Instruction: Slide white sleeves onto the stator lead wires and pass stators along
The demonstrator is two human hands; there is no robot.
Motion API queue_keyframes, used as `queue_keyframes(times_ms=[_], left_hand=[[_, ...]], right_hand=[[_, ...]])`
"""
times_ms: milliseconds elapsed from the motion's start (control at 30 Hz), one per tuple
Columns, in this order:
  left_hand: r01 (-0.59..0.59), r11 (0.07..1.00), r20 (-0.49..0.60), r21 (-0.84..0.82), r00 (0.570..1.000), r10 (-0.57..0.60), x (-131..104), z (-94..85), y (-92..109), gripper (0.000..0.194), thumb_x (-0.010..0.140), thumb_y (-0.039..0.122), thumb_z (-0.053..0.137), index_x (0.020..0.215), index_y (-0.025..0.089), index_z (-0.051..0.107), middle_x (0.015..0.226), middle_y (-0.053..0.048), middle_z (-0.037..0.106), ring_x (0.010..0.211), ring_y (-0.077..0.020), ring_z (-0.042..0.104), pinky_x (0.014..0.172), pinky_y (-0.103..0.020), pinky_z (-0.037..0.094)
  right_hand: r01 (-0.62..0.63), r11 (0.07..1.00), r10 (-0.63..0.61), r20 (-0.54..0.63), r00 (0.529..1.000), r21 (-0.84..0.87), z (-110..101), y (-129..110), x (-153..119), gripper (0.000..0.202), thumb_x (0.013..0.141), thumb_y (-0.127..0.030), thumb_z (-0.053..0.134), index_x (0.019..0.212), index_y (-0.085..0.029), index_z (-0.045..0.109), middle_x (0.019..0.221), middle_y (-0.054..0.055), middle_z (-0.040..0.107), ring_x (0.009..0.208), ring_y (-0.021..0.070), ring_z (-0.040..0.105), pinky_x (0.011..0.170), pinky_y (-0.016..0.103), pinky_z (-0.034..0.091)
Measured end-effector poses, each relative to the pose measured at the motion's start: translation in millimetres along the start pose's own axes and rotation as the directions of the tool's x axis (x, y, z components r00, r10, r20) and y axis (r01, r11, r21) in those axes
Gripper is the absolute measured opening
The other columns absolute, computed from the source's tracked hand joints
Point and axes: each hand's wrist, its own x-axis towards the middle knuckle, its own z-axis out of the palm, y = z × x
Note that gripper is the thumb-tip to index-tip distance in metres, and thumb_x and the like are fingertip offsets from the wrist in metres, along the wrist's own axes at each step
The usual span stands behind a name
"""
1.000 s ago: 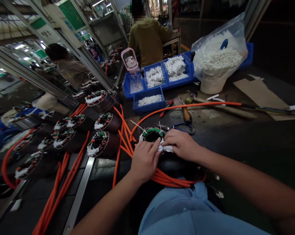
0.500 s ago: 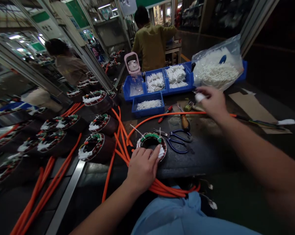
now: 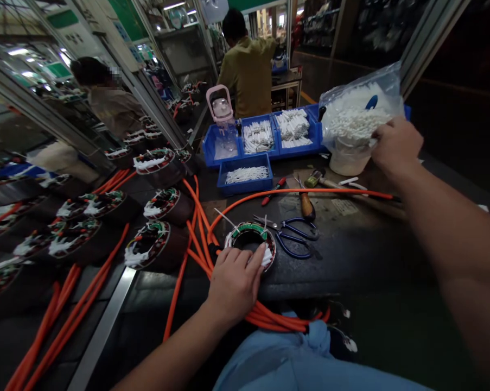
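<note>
My left hand (image 3: 234, 279) is closed over the near rim of a wound metal ring (image 3: 274, 239) with green and white parts on top. Its index finger presses on short white pieces (image 3: 266, 257) at the ring's right side. My right hand (image 3: 397, 144) is raised at the right, fingers pinched at the lower edge of a clear bag of white pieces (image 3: 356, 108), beside a translucent tub (image 3: 348, 157). A bit of white shows at its fingertips; what they hold is unclear. Blue-handled pliers (image 3: 296, 244) lie right of the ring.
Blue bins (image 3: 261, 142) of white tubes and a small blue tray (image 3: 248, 187) stand behind the ring. A screwdriver (image 3: 307, 206), red marker (image 3: 273, 193) and orange cables (image 3: 204, 217) lie nearby. More rings (image 3: 155, 241) fill the left. Two people are beyond.
My right hand has moved right and slightly up to the bag's edge; the larger white item no longer shows in it. The tub below the bag is now visible. My left hand stays on the ring.
</note>
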Motion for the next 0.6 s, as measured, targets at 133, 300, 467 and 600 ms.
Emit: queue_keyframes(times_ms=[133,300,467,600], left_hand=[[0.006,1.000,0.002,0.014,1.000,-0.006,-0.4,-0.5,0.5,0.036,0.089,0.024,0.041,0.123,0.017,0.050,0.087,-0.007,0.060,0.077,-0.0190,0.049,0.074,-0.036,0.038],[0.007,1.000,0.035,0.027,0.999,-0.008,-0.3,-1.3,1.3,0.037,0.089,0.024,0.040,0.125,0.017,0.048,0.087,-0.006,0.060,0.077,-0.0195,0.049,0.073,-0.036,0.038],[0.021,0.999,0.051,0.033,0.998,-0.023,0.2,-2.4,2.6,0.038,0.089,0.024,0.040,0.126,0.017,0.047,0.085,-0.006,0.059,0.077,-0.0198,0.049,0.074,-0.037,0.038],[0.021,0.999,0.060,0.034,0.998,-0.023,0.0,-2.2,3.0,0.038,0.090,0.025,0.040,0.127,0.017,0.046,0.086,-0.006,0.059,0.078,-0.0198,0.049,0.075,-0.037,0.038]], right_hand=[[-0.096,0.938,0.135,-0.095,0.986,0.332,15.7,11.2,10.1,0.025,0.079,-0.016,0.055,0.099,-0.005,0.066,0.102,0.016,0.059,0.089,0.0163,0.054,0.066,0.028,0.035],[-0.241,0.665,0.292,0.051,0.955,0.707,20.2,7.1,12.2,0.042,0.080,-0.019,0.051,0.109,0.010,0.056,0.091,0.024,0.061,0.063,0.0086,0.057,0.052,0.029,0.032],[-0.221,0.658,0.315,0.003,0.949,0.720,3.1,-0.3,13.9,0.046,0.085,-0.023,0.042,0.114,0.012,0.048,0.095,0.030,0.059,0.070,0.0130,0.061,0.052,0.027,0.033],[0.061,0.686,0.154,-0.225,0.962,0.725,-25.0,-12.3,-1.3,0.048,0.089,-0.027,0.035,0.121,0.008,0.038,0.100,0.029,0.058,0.082,0.0135,0.061,0.057,0.025,0.037]])
